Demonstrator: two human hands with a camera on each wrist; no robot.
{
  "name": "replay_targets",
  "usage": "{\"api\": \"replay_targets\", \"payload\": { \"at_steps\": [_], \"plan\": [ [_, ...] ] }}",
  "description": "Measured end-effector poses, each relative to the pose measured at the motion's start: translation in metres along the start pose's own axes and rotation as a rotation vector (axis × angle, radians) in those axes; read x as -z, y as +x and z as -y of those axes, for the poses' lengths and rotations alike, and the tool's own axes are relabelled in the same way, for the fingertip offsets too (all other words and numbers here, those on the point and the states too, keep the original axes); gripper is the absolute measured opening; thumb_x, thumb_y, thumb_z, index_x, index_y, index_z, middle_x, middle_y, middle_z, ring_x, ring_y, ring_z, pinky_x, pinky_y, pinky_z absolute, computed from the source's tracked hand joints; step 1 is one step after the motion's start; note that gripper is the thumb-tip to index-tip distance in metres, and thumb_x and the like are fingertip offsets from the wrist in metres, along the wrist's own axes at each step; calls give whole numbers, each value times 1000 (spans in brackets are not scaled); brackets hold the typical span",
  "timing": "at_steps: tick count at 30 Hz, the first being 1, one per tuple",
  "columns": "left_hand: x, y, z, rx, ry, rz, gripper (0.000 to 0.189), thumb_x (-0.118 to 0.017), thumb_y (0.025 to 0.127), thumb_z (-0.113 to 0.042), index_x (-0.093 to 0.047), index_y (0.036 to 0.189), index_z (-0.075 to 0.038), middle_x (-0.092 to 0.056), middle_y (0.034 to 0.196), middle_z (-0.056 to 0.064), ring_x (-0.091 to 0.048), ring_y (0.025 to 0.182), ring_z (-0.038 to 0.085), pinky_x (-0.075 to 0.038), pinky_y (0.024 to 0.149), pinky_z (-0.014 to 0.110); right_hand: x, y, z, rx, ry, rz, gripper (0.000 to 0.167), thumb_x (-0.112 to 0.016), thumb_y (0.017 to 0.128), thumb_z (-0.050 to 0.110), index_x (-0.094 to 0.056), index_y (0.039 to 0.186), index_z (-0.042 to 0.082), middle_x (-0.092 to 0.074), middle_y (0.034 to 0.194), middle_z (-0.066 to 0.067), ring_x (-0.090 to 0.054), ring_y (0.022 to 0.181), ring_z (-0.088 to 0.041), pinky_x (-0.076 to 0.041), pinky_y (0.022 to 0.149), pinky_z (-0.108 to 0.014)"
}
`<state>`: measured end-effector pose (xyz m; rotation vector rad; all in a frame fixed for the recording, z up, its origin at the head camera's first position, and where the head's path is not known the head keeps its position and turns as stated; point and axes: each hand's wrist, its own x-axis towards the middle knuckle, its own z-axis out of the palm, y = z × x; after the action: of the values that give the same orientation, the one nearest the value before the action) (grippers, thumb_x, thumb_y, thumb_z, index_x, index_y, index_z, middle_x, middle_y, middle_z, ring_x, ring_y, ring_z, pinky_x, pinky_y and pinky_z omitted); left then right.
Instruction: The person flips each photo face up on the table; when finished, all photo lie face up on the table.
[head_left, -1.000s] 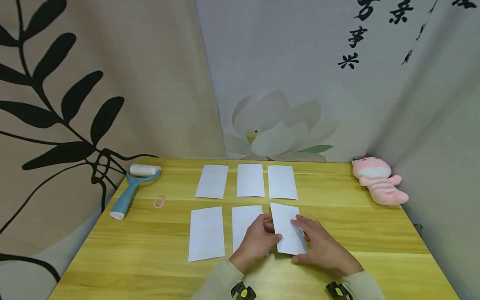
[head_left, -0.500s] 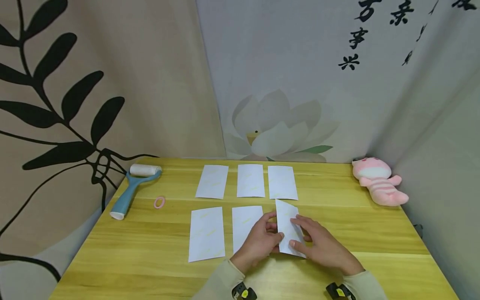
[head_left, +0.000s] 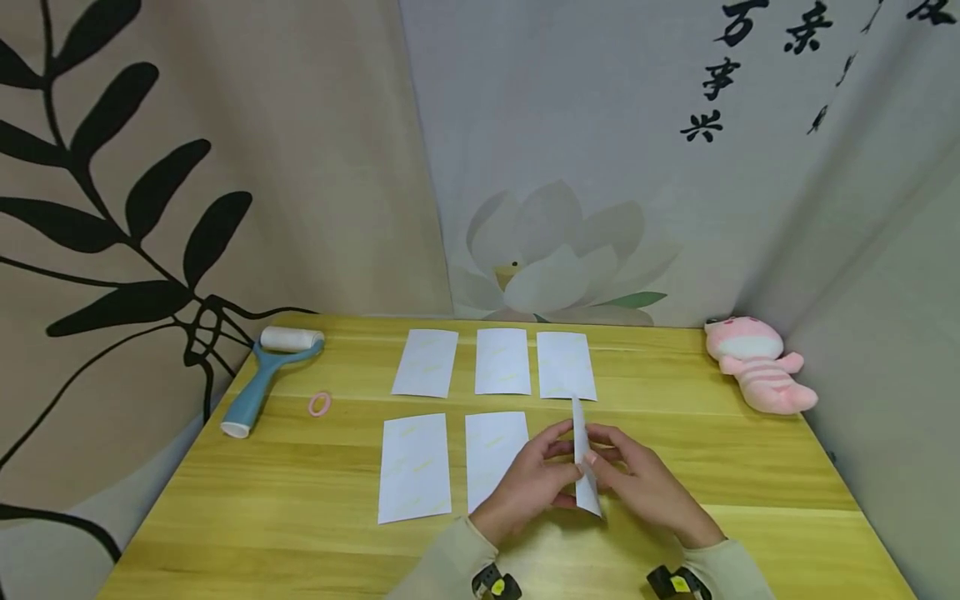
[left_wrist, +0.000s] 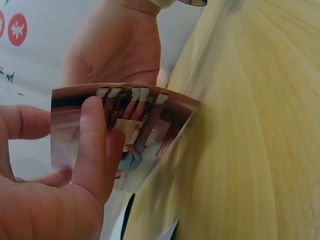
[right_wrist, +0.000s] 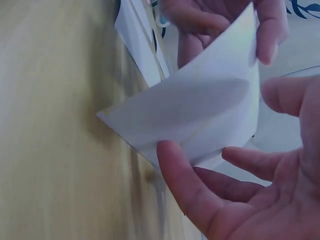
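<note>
A photo print (head_left: 581, 429) stands nearly edge-on between the two hands, raised off the table. Its picture side, with standing figures, faces the left wrist camera; its white back (right_wrist: 200, 105) shows in the right wrist view, bent in a curve. My left hand (head_left: 528, 483) pinches it at one edge, with fingers (left_wrist: 90, 130) on the picture side. Fingertips of my right hand (head_left: 648, 487) touch the white back, the fingers loosely bent. A white card (head_left: 491, 458) lies just left of the left hand.
More white cards lie in rows on the wooden table (head_left: 262, 517), such as one (head_left: 414, 467) at front left and one (head_left: 566, 364) behind the hands. A blue lint roller (head_left: 258, 387) and a pink ring (head_left: 319, 404) are leftward. A pink plush toy (head_left: 761, 367) lies far right.
The photo print has turned from showing its white back broadly to nearly edge-on in the head view. Both hands have come closer together, the left one shifting right.
</note>
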<state>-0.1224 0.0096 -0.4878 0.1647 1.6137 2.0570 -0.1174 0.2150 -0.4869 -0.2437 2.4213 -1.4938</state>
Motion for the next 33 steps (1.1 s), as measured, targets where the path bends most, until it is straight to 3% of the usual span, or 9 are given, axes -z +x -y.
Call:
{"api": "replay_targets", "payload": {
  "at_steps": [4,7,12,17,20,26,33],
  "plan": [
    [-2,0,-1,10,1,18,68,-73,97,-17,-46,160,-24,-53,155,18,-73,111,34,-66,76,43,0,-1,2,-3,109,21,57,-57,110,40,-45,158,11,-49,159,-20,-59,134,-39,-64,86,-33],
    [-4,0,-2,8,55,30,68,-75,97,-24,-47,159,-30,-54,154,9,-71,114,29,-66,77,43,1,-1,5,-26,174,33,59,-53,112,40,-41,160,9,-47,158,-23,-60,133,-39,-64,88,-37],
    [-7,1,-4,-21,263,-3,66,-80,95,-36,-53,155,-33,-58,146,-1,-68,102,14,-64,72,35,5,-1,8,-53,252,41,62,-46,114,40,-33,161,3,-49,152,-29,-66,122,-35,-65,87,-41],
    [-13,6,-3,-104,544,-76,74,-85,87,-46,-58,151,-21,-60,127,4,-60,88,8,-54,67,24,7,-1,11,-62,313,27,60,-51,113,30,-32,160,-1,-52,147,-33,-66,119,-32,-64,86,-41],
    [-17,6,-3,-125,639,-101,80,-87,84,-49,-58,151,-16,-54,113,5,-54,83,7,-48,64,22,8,-2,12,-66,315,20,59,-52,112,20,-29,161,-3,-54,144,-34,-67,117,-31,-64,86,-39],
    [-17,5,-5,-146,668,-114,77,-87,86,-47,-59,150,-14,-53,114,5,-51,82,8,-45,65,21,10,-1,12,-60,300,-9,57,-49,110,11,-27,161,-4,-59,137,-35,-71,111,-31,-64,84,-37],
    [-8,6,-8,-231,607,-157,51,-79,96,-32,-65,143,-19,-61,126,5,-60,90,6,-51,71,21,15,-2,14,-52,246,-79,54,-50,111,10,-32,160,-2,-64,132,-32,-72,109,-29,-64,83,-35]
  ]
}}
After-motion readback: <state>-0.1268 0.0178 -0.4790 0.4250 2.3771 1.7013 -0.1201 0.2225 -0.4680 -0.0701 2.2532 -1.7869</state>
